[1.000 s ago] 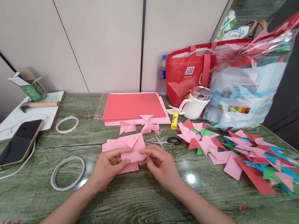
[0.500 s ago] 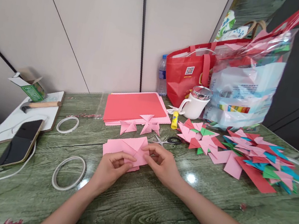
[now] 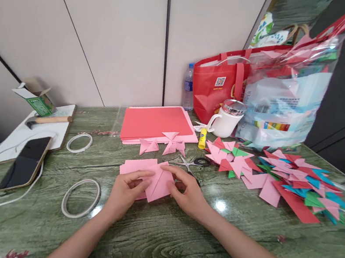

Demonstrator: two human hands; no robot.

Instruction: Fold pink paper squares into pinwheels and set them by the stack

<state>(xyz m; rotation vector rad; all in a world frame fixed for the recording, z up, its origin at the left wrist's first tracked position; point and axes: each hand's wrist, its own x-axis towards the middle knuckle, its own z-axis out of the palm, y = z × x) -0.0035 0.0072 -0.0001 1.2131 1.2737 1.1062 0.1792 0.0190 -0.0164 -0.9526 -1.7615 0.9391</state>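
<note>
A creased piece of pink paper (image 3: 160, 185) is held between my two hands, tilted above the table, with a fold line running down its middle. My left hand (image 3: 128, 188) pinches its left edge. On the right edge, the fingers and thumb of my right hand (image 3: 186, 189) close on the same paper. Behind it lie flat pink sheets (image 3: 137, 165), partly covered by my left hand. Folded pink pieces (image 3: 173, 143) rest just beyond, at the edge of a stack of red and pink paper (image 3: 157, 122). Scissors (image 3: 188, 163) with black handles lie beyond my right hand.
Piles of folded coloured paper (image 3: 300, 178) spread at the right. A white mug (image 3: 227, 123), glue stick (image 3: 202, 138), water bottle (image 3: 189, 87), red bag (image 3: 212, 91) and filled plastic bag (image 3: 283, 104) stand behind. Tape rolls (image 3: 77, 217), a phone (image 3: 24, 163) and a hammer (image 3: 50, 121) lie left.
The pink paper has been turned in my hands, so its creased face now shows with a corner pointing down. Both hands stay in nearly the same place.
</note>
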